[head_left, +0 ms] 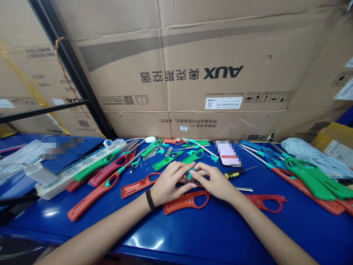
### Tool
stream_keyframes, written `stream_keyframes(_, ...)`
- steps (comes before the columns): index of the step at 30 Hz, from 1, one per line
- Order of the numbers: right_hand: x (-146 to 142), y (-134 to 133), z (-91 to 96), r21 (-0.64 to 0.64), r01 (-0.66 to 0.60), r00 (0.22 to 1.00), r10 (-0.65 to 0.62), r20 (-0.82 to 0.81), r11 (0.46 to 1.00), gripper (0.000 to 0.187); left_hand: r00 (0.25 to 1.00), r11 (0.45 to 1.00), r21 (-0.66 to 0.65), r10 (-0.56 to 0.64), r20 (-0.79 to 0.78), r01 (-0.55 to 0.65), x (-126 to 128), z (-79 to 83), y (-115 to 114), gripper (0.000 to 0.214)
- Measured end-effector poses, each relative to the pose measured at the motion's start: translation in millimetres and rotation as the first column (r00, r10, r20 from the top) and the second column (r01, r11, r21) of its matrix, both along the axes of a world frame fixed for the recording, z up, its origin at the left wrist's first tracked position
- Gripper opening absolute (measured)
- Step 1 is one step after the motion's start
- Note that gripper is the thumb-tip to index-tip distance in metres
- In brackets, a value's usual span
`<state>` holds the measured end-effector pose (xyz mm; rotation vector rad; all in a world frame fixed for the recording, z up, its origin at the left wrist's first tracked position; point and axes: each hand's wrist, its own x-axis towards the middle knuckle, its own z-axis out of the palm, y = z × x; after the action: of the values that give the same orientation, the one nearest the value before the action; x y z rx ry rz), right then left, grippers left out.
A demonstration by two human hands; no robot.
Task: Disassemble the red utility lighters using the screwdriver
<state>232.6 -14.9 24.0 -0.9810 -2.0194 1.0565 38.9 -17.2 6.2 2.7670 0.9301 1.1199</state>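
My left hand (168, 182) and my right hand (214, 181) meet over the middle of the blue table (193, 235), fingertips pinched together on a small part (188, 177) with green and brown bits. Directly below them lies a red lighter shell half (185, 202). A second red shell (139, 184) lies to the left of my left hand, a third (265, 202) to the right of my right arm. A black band sits on my left wrist.
Long red and green lighters (106, 170) and a white power strip (82, 165) lie at the left; more green and red lighters (309, 180) at the right. A yellow-black screwdriver (234, 173) lies behind my right hand. Large cardboard boxes (193, 73) wall the back.
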Motion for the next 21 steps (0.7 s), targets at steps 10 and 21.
stream_keyframes(10,2.5,2.7,-2.6,-0.054,-0.075,0.990,0.068,-0.123,0.996,0.015,0.993,0.988,0.116,-0.105,0.053,0.098,2.1,-4.7,1.9,0.047)
stream_keyframes(21,2.6,1.0,2.4,0.004,-0.075,0.994,0.075,-0.078,0.997,0.020,0.988,0.994,0.078,-0.085,0.133,0.075,-2.6,-8.5,6.2,0.047)
